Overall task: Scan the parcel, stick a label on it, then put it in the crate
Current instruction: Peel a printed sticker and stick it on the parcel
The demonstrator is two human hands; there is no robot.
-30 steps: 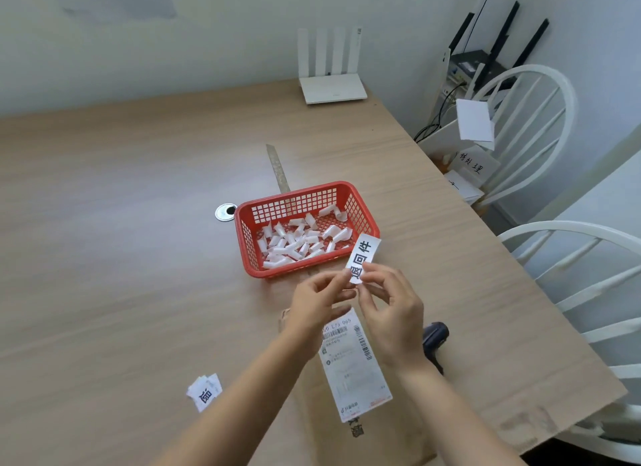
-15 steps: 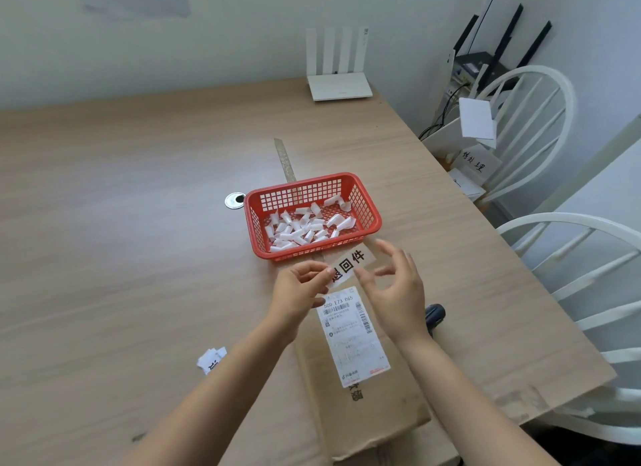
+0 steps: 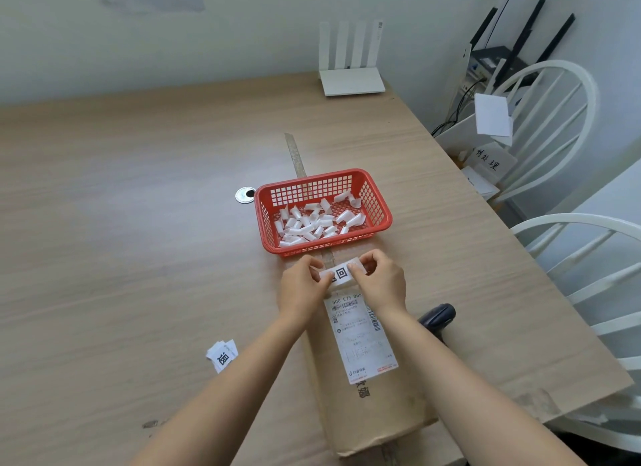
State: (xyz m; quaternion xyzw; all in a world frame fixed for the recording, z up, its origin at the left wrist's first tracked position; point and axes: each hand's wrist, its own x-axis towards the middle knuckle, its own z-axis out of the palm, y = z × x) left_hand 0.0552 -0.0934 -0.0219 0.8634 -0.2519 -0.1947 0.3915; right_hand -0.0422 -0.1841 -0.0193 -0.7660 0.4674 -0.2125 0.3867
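A long brown cardboard parcel (image 3: 381,410) lies on the wooden table in front of me, with a white shipping slip (image 3: 360,340) on its top. A small white label (image 3: 340,273) with black characters lies flat on the parcel's far end. My left hand (image 3: 301,289) presses its left end with the fingertips, and my right hand (image 3: 378,282) presses its right end. A black barcode scanner (image 3: 437,318) lies on the table just right of the parcel, partly behind my right forearm.
A red plastic basket (image 3: 378,202) holding several white paper scraps stands just beyond the parcel. A small stack of spare labels (image 3: 223,355) lies to the left. A round metal grommet (image 3: 245,195), a white router (image 3: 352,80), and white chairs (image 3: 555,118) at right.
The label was held upright in the air between both hands; it has come down and now lies flat on the parcel's far end, with both hands pressing it.
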